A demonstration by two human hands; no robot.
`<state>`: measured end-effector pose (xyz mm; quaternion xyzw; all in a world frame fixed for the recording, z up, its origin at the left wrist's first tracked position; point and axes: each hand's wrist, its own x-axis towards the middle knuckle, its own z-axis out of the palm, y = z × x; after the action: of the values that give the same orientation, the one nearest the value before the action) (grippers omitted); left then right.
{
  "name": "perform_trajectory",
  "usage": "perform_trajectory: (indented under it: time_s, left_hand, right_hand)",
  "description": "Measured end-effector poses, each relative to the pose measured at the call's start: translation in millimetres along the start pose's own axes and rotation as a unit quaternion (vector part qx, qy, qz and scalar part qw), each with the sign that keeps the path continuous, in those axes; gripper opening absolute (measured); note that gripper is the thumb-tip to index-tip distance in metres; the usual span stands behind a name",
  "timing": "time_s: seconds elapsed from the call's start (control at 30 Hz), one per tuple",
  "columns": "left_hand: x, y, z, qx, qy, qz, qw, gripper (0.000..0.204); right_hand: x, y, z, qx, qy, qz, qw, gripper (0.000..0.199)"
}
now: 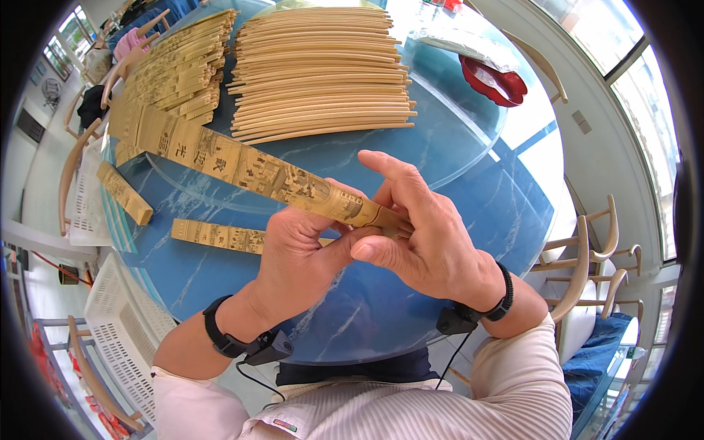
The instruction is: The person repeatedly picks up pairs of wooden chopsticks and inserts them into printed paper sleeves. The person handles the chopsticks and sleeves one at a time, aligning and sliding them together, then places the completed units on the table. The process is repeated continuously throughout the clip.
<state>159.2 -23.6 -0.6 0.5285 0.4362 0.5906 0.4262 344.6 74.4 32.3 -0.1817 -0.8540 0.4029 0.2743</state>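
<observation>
Landmark for all positions: the stack of pale sticks (323,77), laid on the blue marbled table (469,209). On my side of that stack, I had the long printed piece (257,172) in hand, aslant, its broad end away to the left and its tapered end toward me. My left hand (297,246) was bent round it near the tapered end, the thumb on the near side and the fingers largely hidden behind. My right hand (436,246) was at the tapered end, index finger raised and thumb apart from it (whether the concealed fingers pinched, I could not tell).

Left of the stack lay a heap of printed strips (172,70), tan with dark figures. Nearer me than the stack, a second printed strip (213,234) ran partly behind my left hand; farther left, a short printed bundle (123,192) lay by itself. Right of the stack stood a red bowl (513,86), a pale plastic packet (469,48) just beside it.
</observation>
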Motion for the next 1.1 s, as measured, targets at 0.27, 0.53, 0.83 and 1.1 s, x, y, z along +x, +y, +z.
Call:
perform_trajectory:
  time_s: [0.27, 0.53, 0.83, 1.1]
  left_hand:
    - [1.5, 9.4, -13.4, -0.045, 0.080, 0.041, 0.995, 0.025]
    - [29.0, 29.6, -70.7, -0.157, 0.212, 0.150, 0.953, 0.022]
    - [29.7, 25.2, -69.5, -0.153, 0.247, 0.131, 0.948, 0.017]
    - [29.7, 22.2, -54.5, -0.155, 0.198, 0.088, 0.964, 0.017]
  right_hand:
    - [0.7, 6.4, 4.5, -0.033, 0.012, -0.020, 0.999, 0.088]
    - [5.8, 7.5, 1.6, -0.029, 0.037, 0.041, 0.998, 0.014]
    - [14.6, 18.5, -0.2, 0.064, 0.004, 0.149, 0.987, 0.014]
    - [12.7, 14.2, 2.4, 0.119, -0.009, 0.200, 0.973, 0.016]
